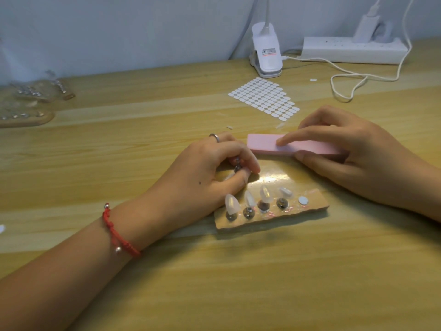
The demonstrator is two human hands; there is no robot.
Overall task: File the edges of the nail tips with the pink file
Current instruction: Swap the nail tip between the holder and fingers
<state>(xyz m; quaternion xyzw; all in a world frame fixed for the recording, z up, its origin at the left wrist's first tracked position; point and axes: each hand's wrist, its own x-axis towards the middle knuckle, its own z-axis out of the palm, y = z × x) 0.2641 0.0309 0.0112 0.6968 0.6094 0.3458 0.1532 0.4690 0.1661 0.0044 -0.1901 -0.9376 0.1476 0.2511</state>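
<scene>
At the centre of the wooden desk (214, 283), the left hand (205, 168) curls thumb and fingers round a small metal stand (237, 167), pinching it over the far left corner of a wooden board (272, 219); whether a tip sits on this stand cannot be told. A ring (214, 137) is worn on one finger and a red cord bracelet (119, 232) on the wrist. The right hand (353, 154) grips the pink file (286, 144), index finger laid along its top face and thumb against its near edge. The file lies level, running left to right just beyond the board, its free end close to the left hand's fingers. Four translucent nail tips (232, 204) stand in a row on metal studs along the board's near edge, with a white round tab (303, 200) at the right end of the row. Farther back lie a sheet of white oval stickers (265, 97), a white clip-on lamp base (266, 53), a power strip (353, 50) and a looped white cable (346, 77). Bagged boards (26, 115) rest at the far left.
</scene>
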